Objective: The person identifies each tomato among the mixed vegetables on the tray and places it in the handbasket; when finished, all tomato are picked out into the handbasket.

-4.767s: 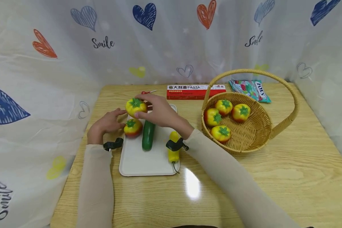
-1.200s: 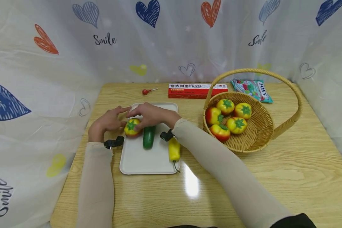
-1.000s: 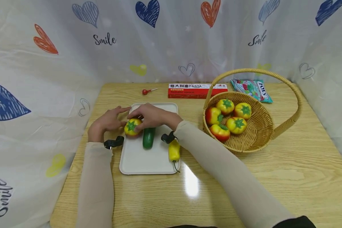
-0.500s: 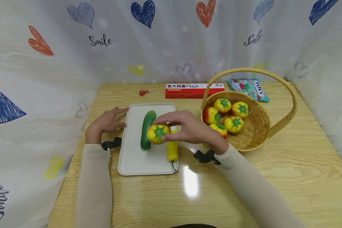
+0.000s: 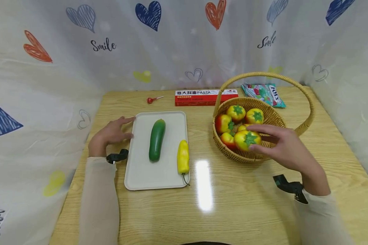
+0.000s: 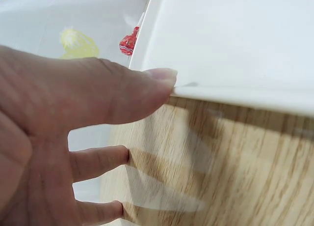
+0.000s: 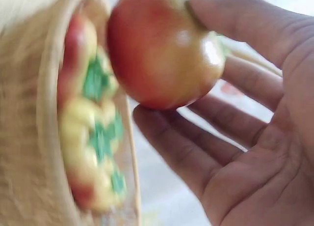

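Note:
My right hand (image 5: 289, 148) pinches a yellow-and-red tomato-like fruit (image 5: 247, 140) with a green star-shaped leaf top, thumb on one side and fingers on the other. In the head view it overlaps the front of the wicker basket (image 5: 233, 156), and in the right wrist view the fruit (image 7: 162, 49) is beside the basket's rim. Several similar fruits (image 5: 235, 113) lie inside. My left hand (image 5: 110, 132) rests at the white tray's (image 5: 141, 177) left edge, thumb touching its rim and fingers spread. On the tray lie a green cucumber (image 5: 157, 141) and a yellow chili pepper (image 5: 183, 158).
At the table's back stand a red-and-white pasta box (image 5: 206, 98) and a teal candy bag (image 5: 263, 94) behind the basket. A red lollipop (image 5: 153, 99) lies behind the tray. The basket's tall handle (image 5: 263, 74) arches over it. A printed curtain (image 5: 171, 44) hangs behind the table.
My right hand has taken the last such fruit from the tray's left side and carried it right to the basket. Another fruit went into the basket earlier. The left hand has stayed put.

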{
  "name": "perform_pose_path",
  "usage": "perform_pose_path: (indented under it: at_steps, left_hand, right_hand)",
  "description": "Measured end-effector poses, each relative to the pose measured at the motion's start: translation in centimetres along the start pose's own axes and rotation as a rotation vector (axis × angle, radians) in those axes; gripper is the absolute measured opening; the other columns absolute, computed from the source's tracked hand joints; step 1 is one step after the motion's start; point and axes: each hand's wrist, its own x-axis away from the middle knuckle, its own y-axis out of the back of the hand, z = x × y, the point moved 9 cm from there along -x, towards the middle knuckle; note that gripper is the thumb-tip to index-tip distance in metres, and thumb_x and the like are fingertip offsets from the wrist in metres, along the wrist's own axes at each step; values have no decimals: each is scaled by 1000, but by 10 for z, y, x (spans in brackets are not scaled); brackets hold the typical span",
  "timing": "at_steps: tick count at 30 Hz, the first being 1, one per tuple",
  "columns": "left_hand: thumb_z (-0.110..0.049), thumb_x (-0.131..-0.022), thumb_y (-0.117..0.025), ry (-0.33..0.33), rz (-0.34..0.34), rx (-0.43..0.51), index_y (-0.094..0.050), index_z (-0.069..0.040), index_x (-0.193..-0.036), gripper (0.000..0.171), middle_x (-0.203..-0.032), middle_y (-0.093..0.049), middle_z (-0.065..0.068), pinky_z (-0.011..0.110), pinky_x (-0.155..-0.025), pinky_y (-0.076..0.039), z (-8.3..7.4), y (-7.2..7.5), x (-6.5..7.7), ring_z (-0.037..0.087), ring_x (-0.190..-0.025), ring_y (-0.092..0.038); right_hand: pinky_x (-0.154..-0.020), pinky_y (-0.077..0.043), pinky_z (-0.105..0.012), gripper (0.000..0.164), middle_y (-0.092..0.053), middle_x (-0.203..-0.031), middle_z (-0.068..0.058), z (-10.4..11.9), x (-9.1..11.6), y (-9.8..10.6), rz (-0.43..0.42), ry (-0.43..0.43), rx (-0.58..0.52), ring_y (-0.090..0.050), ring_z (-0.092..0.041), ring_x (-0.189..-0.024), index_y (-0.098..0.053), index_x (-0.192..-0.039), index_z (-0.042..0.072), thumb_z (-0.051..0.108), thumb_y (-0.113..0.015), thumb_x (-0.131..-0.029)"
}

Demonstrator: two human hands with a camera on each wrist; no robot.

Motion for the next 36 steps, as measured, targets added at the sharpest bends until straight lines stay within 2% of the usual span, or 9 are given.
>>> perform_pose_path:
  at_steps: [2, 5, 7, 9, 11, 13, 19, 27, 36]
  left_hand:
    - [-28, -105, -71, -2, -2, 0, -31, -18, -174, 80, -178, -10, 38, 84, -126, -13, 0, 0, 0, 70, -159, -8]
    - [-28, -105, -71, 0, -6, -1, -32, -18, -174, 80, -178, -10, 38, 84, -126, -13, 1, 0, 0, 70, -159, -8]
    - [-28, -105, -71, 1, -6, -3, -32, -19, -174, 80, -178, -11, 37, 85, -126, -14, 2, 0, -1, 70, -160, -8]
    - [-29, -105, -71, 3, -8, -1, -32, -20, -174, 80, -178, -11, 37, 85, -125, -16, 3, -1, -1, 70, -160, -8]
    - [-29, -104, -72, 5, -5, 2, -32, -21, -174, 81, -178, -11, 37, 85, -125, -16, 3, -1, -2, 70, -160, -8]
    - [-29, -104, -72, 8, -5, 4, -32, -21, -174, 81, -178, -10, 37, 85, -124, -17, 4, -1, -3, 70, -160, -7]
    - [-27, -105, -71, 4, -5, 6, -32, -19, -174, 79, -178, -11, 36, 85, -125, -16, 0, -1, -2, 70, -160, -9]
    - [-26, -105, -71, -2, -3, 8, -33, -17, -173, 79, -178, -11, 37, 85, -126, -13, -4, 0, -1, 70, -160, -10]
    - [-25, -105, -72, -7, 0, 26, -33, -16, -173, 79, -178, -11, 37, 85, -126, -12, -2, -2, -1, 69, -160, -9]
  right_hand:
    - [-95, -53, -5, 55, -76, -137, -9, -10, 7, 9, -10, -55, 68, -64, 13, -119, -76, -140, 20, 8, -92, -88]
    - [-91, -55, -7, 51, -77, -135, -13, -23, 12, 10, 40, -141, 166, -74, -8, -119, -76, -140, 20, 21, -92, -91]
    - [-92, -60, -17, 49, -77, -134, -14, -30, 13, 5, 97, -193, 213, -76, -24, -120, -76, -139, 18, 28, -90, -93]
    - [-94, -64, -34, 49, -77, -133, -19, -36, 13, -2, 158, -224, 223, -75, -38, -120, -75, -139, 13, 32, -87, -95]
    - [-95, -65, -48, 47, -77, -133, -18, -41, 13, -9, 191, -248, 218, -75, -38, -119, -75, -138, 12, 32, -86, -96]
    - [-95, -64, -55, 45, -77, -130, -18, -43, 11, -13, 201, -240, 222, -76, -37, -118, -76, -136, 12, 31, -86, -96]
    - [-96, -63, -51, 44, -77, -132, -17, -48, 8, -18, 203, -247, 180, -76, -39, -121, -75, -135, 15, 31, -87, -95]
    - [-107, -55, -68, 53, -71, -144, -22, -49, 10, -17, 221, -269, 158, -69, -47, -131, -69, -144, 10, 26, -86, -96]
    - [-103, -56, -70, 50, -71, -144, -22, -40, 6, -5, 114, -230, 177, -70, -52, -126, -71, -143, 10, 29, -84, -98]
